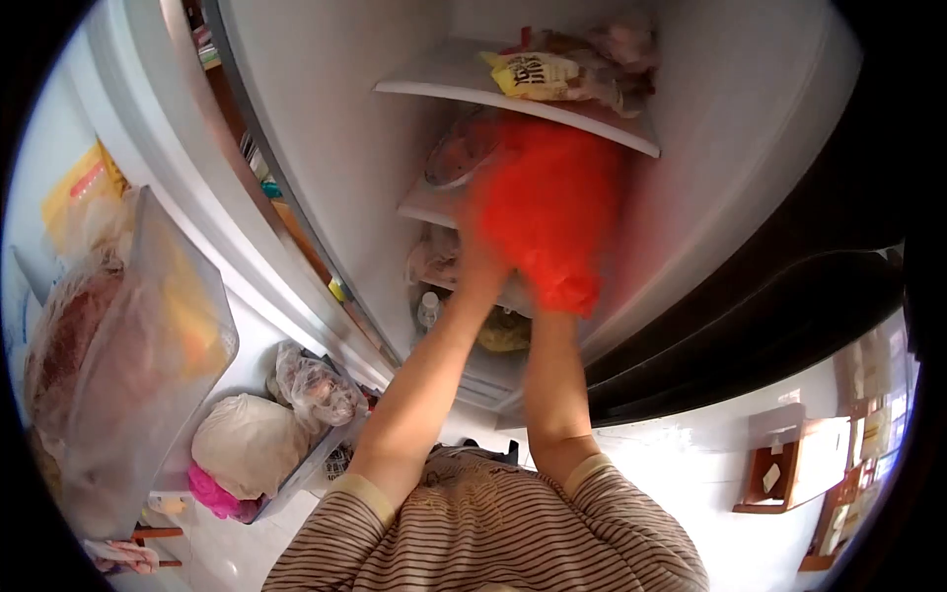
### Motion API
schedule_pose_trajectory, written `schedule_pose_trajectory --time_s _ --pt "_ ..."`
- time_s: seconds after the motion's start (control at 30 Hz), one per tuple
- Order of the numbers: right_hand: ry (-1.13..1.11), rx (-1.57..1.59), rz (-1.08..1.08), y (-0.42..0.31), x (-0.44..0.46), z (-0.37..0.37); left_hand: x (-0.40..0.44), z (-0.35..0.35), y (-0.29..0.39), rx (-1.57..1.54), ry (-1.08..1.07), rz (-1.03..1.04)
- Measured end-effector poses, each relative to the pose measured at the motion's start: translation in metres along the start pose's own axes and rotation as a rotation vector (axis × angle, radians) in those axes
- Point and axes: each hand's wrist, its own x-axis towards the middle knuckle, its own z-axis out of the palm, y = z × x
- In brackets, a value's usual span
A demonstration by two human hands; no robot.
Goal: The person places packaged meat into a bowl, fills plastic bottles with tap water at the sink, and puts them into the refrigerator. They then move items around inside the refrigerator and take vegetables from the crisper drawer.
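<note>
A red plastic bag [552,197], smeared by motion, is between both hands in front of the refrigerator's middle shelves. My left hand [483,242] grips its left side, and the fingers are blurred against the bag. From the right, my right forearm [555,365] reaches up into the bag's lower edge. The red plastic covers my right hand, which supports the bag from below, its fingers out of sight. Left of the bag, a clear wrapped package [459,158] lies on a shelf. Whatever is inside the red bag cannot be seen.
An upper shelf [424,84] holds a yellow printed packet [533,75] and other bagged food. Lower down are a small white-capped bottle [428,310] and a yellowish bag [503,332]. At left, a clear drawer [212,296] holds bagged items beside a pale bag [250,444]. A dark door [750,316] stands right.
</note>
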Motion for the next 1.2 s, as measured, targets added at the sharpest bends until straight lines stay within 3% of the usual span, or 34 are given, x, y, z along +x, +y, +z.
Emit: schedule_pose_trajectory --time_s 0.03,0.07,0.17,0.27,0.37,0.47,0.57,0.67,0.9,1.07,1.2 --pt "0.014 -0.066 -0.059 -0.007 0.0 -0.005 -0.001 0.002 0.017 -0.036 -0.078 -0.045" --pt "0.024 -0.143 -0.121 -0.014 -0.003 -0.009 0.004 0.001 0.039 -0.132 -0.18 -0.227" --pt "0.04 -0.406 -0.329 -0.024 -0.02 -0.017 0.001 0.021 0.04 -0.159 -0.33 -0.055" --pt "0.036 -0.636 -0.501 -0.024 -0.005 -0.011 -0.001 0.02 0.028 -0.29 -0.244 0.035" --pt "0.027 -0.766 -0.57 -0.019 0.033 -0.003 -0.01 0.008 0.037 -0.923 -0.268 -0.615" --pt "0.03 -0.831 -0.605 -0.014 0.062 -0.001 -0.005 -0.004 0.011 -0.945 0.141 -1.058" --pt "0.023 -0.864 -0.629 -0.004 0.083 0.001 0.005 -0.002 -0.048 -1.081 0.424 -1.378" --pt "0.008 -0.897 -0.625 -0.006 0.114 0.008 0.026 0.003 -0.065 -1.107 0.434 -1.541" --pt "-0.026 -0.925 -0.596 -0.019 0.143 0.011 0.024 0.024 -0.094 -1.244 0.456 -1.427" --pt "-0.031 -0.936 -0.6 -0.017 0.124 0.0 0.012 0.023 -0.086 -1.351 0.532 -1.516" --pt "-0.031 -0.942 -0.608 -0.013 0.112 -0.004 0.006 0.011 -0.064 -1.141 0.493 -1.501"
